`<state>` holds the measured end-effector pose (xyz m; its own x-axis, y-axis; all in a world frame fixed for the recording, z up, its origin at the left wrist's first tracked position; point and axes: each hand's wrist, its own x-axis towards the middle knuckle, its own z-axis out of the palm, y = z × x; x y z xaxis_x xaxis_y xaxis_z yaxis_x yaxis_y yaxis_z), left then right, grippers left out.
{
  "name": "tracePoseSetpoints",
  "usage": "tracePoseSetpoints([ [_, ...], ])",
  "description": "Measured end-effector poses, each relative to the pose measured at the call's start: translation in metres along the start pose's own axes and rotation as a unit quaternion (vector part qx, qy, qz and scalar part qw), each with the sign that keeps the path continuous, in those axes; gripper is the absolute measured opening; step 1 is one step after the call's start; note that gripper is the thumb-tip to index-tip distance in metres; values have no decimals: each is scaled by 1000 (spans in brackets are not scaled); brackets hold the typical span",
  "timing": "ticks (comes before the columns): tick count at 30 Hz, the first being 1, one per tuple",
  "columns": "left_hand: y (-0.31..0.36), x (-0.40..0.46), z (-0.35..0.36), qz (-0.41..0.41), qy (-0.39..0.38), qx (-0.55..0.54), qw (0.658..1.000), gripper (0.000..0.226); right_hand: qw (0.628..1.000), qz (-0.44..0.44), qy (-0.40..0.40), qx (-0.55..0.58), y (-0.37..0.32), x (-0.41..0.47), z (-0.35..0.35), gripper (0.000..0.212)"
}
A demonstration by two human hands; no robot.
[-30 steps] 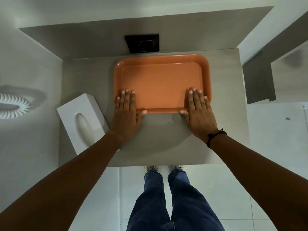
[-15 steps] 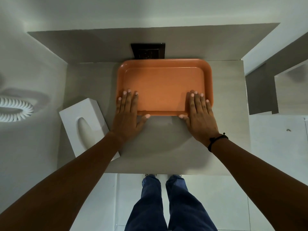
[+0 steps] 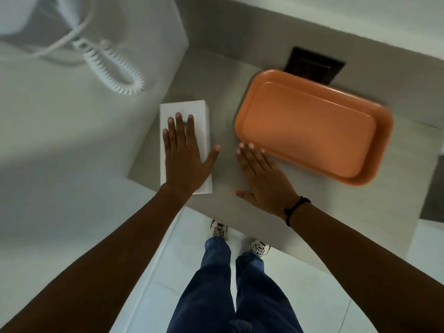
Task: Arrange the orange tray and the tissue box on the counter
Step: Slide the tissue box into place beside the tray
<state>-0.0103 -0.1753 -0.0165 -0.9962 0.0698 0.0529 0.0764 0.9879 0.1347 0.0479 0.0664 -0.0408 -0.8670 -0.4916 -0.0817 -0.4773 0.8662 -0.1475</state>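
The orange tray [image 3: 310,127] lies flat on the grey counter [image 3: 223,87], toward its right and back part. Its long axis runs on a diagonal in the view, from the upper left near the dark wall socket plate [image 3: 312,66] down to the lower right, and its open face is up. Its back edge covers the lower part of that socket plate.

The white tissue box [image 3: 203,121] lies to the left of the tray, apart from it, near the counter's left edge beside the pale wall. Its long axis runs roughly from the front edge of the counter toward the back, with one short end close to the front edge.

The left hand [image 3: 183,159] lies flat on top of the tissue box, fingers straight and slightly spread, thumb held out to the right off the box; it grips nothing. The right hand [image 3: 263,181] is also flat and spread, palm down over the bare counter between box and tray, its fingertips [image 3: 251,146] at the tray's near left corner; whether they touch the rim cannot be told. A black band [image 3: 295,209] circles the right wrist.
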Motion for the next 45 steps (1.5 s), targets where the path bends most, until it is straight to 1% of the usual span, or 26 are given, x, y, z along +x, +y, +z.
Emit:
tracePoseSetpoints([
  [2, -11, -14, 5, -32, -7, 13, 999, 106, 999, -33, -14, -9, -10, 4, 15, 101],
  [4, -17, -24, 10, -56, -10, 19, 998, 109, 998, -46, -29, -13, -15, 3, 30, 100],
  [8, -18, -25, 18, -85, 1, 16, 996, 110, 998, -55, -12, -30, -17, 3, 50, 92],
  [12, -19, -21, 21, -86, -5, 20, 996, 112, 998, -53, 19, -26, -18, 4, 58, 86],
  [15, -20, -19, 20, -80, -14, 25, 996, 113, 998, -50, 28, -19, -18, 4, 59, 85],
  [23, -28, 8, 16, -38, -43, 47, 997, 113, 999, -43, 19, -7, -17, 4, 54, 85],
  [30, -39, 53, 16, 23, -41, 52, 998, 110, 999, -41, 11, 4, -17, 3, 57, 84],
  [36, -46, 94, 15, 74, -53, 49, 995, 113, 999, -36, 9, 14, -17, 3, 60, 83],
  [45, -46, 151, 12, 121, -68, 52, 989, 112, 999, -37, 12, 29, -18, 3, 59, 82],
])
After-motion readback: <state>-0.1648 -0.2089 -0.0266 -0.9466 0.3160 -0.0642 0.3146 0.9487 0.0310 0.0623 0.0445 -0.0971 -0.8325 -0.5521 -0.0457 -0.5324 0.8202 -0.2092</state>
